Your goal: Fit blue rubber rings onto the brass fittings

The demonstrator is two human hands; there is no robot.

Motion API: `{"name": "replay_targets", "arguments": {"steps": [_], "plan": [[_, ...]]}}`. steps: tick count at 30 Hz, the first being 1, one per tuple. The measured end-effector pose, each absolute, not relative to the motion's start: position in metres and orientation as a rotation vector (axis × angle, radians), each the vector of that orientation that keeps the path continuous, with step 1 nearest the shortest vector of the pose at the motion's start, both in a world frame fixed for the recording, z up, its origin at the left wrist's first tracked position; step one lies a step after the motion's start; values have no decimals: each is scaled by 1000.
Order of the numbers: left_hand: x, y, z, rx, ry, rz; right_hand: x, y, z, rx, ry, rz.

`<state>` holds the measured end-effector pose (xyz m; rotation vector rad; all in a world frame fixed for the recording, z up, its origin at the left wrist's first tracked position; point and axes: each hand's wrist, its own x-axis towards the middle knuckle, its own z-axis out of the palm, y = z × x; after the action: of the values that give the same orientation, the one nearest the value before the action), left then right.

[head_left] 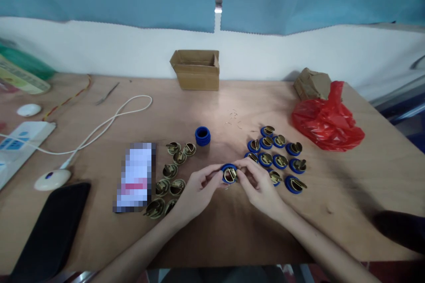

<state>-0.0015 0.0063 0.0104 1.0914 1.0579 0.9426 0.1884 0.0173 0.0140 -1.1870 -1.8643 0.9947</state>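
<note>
My left hand (195,190) and my right hand (260,185) meet at the middle of the wooden table (232,225), both pinching one brass part with a blue ring (229,174) around it. To the left of my left hand lie several bare brass parts (171,172). Right of my right hand lie several brass parts fitted with blue rings (277,154). A stack of loose blue rings (202,135) stands just beyond my hands.
An open cardboard box (196,69) stands at the back wall. A red plastic bag (327,121) and brown paper packet (312,83) lie at the right. A white cable (99,130), power strip (18,143), black phone (53,230) and a blurred card (137,177) lie left.
</note>
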Motion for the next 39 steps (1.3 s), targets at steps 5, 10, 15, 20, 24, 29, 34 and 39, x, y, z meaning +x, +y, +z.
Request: {"name": "replay_targets", "arguments": {"steps": [5,10,15,20,24,29,34,39], "plan": [[-2,4,11,1170,1123,894,191,17,15,-1162,-1918,1002],[-2,1,11,1222,1152,880,196,20,16,-1136,-1991,1091],[-1,0,12,1235,1134,879,195,21,19,-1126,-1952,1072],[1,1,13,1228,1141,871,195,21,15,-1137,-1818,1225],[0,1,13,1203,1131,878,195,20,12,-1141,-1665,1385],[-1,2,11,1205,1132,911,191,22,14,-1077,-1558,1460],[0,2,9,1213,1140,901,187,24,14,-1106,-1570,1422],[1,0,6,1263,1141,872,187,24,12,-1138,-1535,1412]]}}
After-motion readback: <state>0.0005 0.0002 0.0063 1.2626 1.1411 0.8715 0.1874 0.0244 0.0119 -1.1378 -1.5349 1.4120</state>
